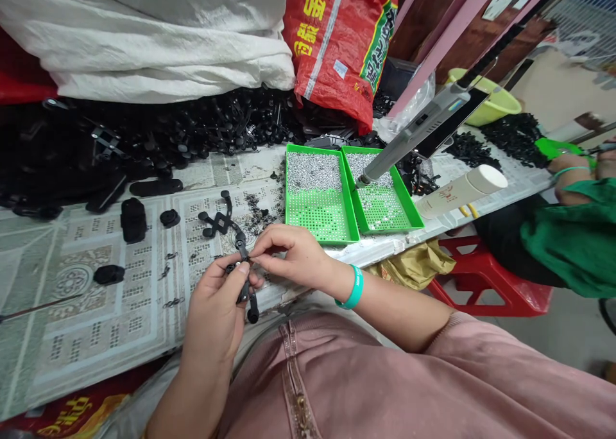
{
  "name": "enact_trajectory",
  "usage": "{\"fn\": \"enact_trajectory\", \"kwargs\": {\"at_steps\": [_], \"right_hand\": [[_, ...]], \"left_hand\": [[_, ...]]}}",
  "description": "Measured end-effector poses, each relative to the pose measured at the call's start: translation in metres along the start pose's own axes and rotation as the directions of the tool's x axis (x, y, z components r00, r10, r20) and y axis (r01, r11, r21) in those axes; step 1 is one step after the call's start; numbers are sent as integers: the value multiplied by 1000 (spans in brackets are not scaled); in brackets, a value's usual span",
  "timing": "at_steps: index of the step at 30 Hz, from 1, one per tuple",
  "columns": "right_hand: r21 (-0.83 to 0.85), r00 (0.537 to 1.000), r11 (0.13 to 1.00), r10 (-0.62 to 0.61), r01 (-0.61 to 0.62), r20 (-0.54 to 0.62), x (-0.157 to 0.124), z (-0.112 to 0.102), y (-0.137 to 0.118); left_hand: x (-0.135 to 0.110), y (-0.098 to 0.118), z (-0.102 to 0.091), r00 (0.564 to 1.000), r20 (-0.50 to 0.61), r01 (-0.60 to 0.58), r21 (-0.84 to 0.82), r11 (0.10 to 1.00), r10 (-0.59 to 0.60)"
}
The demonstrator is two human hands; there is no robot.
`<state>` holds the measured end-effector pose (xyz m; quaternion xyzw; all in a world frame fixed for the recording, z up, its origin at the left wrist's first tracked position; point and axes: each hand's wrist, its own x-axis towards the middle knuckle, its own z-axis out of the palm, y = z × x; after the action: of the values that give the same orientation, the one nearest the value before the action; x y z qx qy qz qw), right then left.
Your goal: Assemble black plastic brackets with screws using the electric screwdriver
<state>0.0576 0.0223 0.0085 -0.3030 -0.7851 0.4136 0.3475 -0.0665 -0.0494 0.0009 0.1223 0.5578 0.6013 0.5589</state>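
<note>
My left hand (216, 304) is closed around the lower part of a black jointed plastic bracket (221, 223). The bracket's X-shaped end with rounded tips sticks out above my fingers, and a short black leg (253, 310) hangs below them. My right hand (296, 254), with a teal wristband (355, 287), meets the bracket at its joint, thumb and forefinger pinched together. Whatever lies between those fingertips is too small to make out. Just beyond my right hand are two green trays, a left one (321, 230) and a right one (414, 221), holding many small silvery screws (312, 171).
A grey electric screwdriver (416, 134) hangs with its tip over the right tray. Black parts (206, 128) are heaped along the back below a white sack (158, 41) and a red sack (332, 47). A paper cup (462, 192) lies at right, near another person's green sleeve (577, 233).
</note>
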Motion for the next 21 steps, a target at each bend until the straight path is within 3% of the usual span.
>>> {"fn": "enact_trajectory", "kwargs": {"at_steps": [8,14,21], "right_hand": [[53,991,993,98,-103,88,5,-3,1],[83,931,960,235,-267,280,17,-10,-2],[103,880,926,305,-363,366,23,-16,-6]], "left_hand": [[1,-1,-3,1000,-13,-23,70,997,24],[2,-5,-4,998,-40,-49,78,996,52],[1,-3,-2,999,-46,-24,54,998,26]]}}
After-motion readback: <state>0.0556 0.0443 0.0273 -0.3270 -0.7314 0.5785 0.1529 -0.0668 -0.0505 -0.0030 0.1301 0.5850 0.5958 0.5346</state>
